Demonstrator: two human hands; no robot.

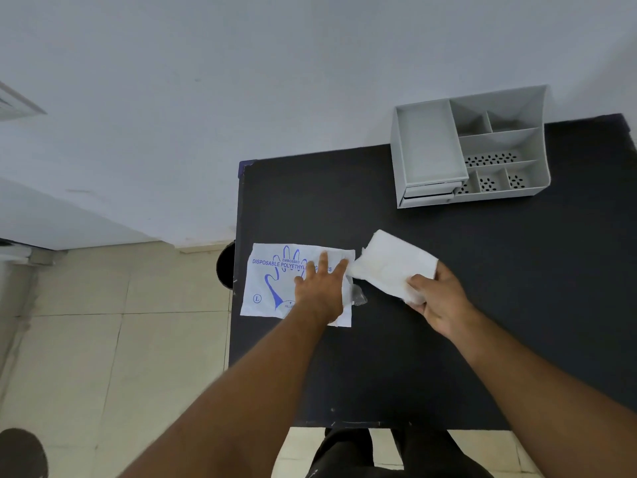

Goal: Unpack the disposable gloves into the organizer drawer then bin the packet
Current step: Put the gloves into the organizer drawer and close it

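Observation:
The glove packet (272,281), white with a blue hand print, lies flat on the left part of the black table (413,357). My left hand (322,288) presses flat on its right half, fingers spread. My right hand (436,298) pinches a white stack of folded gloves (393,263) by its near corner; the stack is lifted just right of the packet's open end. The grey organizer (470,146) stands at the table's far right, its two small drawers (429,194) at the front left appearing pushed in.
A dark round bin (225,267) sits on the floor just left of the table's edge, partly hidden. Beige tiled floor lies to the left, a white wall behind. My dark-clothed legs show under the near table edge.

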